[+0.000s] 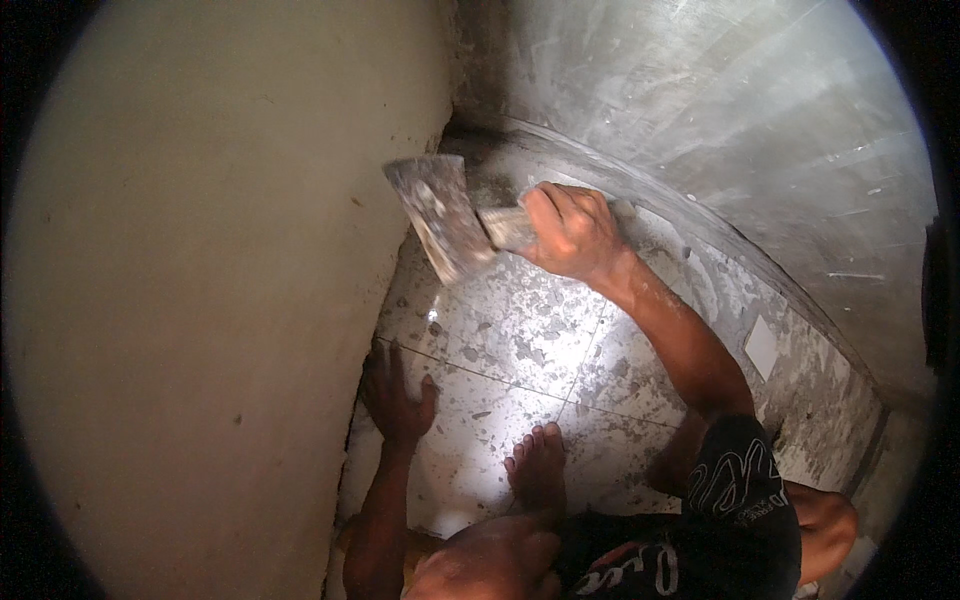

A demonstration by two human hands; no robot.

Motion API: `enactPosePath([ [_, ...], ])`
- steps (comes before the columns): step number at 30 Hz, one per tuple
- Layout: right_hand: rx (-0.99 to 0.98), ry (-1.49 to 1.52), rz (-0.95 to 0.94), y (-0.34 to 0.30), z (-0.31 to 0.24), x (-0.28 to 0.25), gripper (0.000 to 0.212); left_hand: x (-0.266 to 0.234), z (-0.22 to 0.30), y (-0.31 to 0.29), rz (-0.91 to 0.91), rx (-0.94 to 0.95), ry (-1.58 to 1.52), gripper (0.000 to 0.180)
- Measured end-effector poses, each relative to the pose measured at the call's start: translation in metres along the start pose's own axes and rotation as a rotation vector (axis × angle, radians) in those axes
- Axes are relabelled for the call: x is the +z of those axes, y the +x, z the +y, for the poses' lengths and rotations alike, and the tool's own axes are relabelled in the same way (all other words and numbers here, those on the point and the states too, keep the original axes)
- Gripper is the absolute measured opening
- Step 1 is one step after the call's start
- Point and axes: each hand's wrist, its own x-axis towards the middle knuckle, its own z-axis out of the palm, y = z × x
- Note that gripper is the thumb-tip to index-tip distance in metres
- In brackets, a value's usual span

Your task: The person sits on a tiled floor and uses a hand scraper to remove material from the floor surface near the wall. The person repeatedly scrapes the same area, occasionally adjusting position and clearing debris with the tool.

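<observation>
My right hand (572,232) is closed around the pale, worn handle of a scraper (438,215). Its broad metal blade is stained and slightly blurred, pointing left toward the wall, and looks raised above the floor. My left hand (398,400) rests with fingers apart on the tiled floor (480,400), close to the foot of the left wall and holding nothing. Grey flakes and dried patches are scattered over the white tiles, mostly below the scraper and my right forearm.
A plain beige wall (220,300) rises along the left. On the right stands a grey, smeared wall (720,110) with a ledge at its base. A small white piece (761,348) lies near that ledge. My bare foot (537,465) is on the tiles between my arms.
</observation>
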Motion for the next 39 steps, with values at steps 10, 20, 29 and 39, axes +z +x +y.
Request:
enactPosePath([
  [10,0.272,-0.086,-0.234,0.001,-0.007,0.016,0.045,-0.003,-0.003,-0.003,-0.015,-0.008,0.036,0.077],
  [20,0.418,-0.101,-0.326,0.003,0.042,0.039,0.052,-0.001,-0.001,0.002,-0.001,0.019,0.012,0.078],
  [29,0.447,-0.137,-0.238,-0.013,0.063,0.039,0.047,0.001,0.008,0.005,0.001,0.0,-0.016,0.077],
  [39,0.165,-0.079,-0.138,-0.017,0.03,0.016,0.045,-0.003,0.005,0.003,0.016,0.03,0.029,0.076],
])
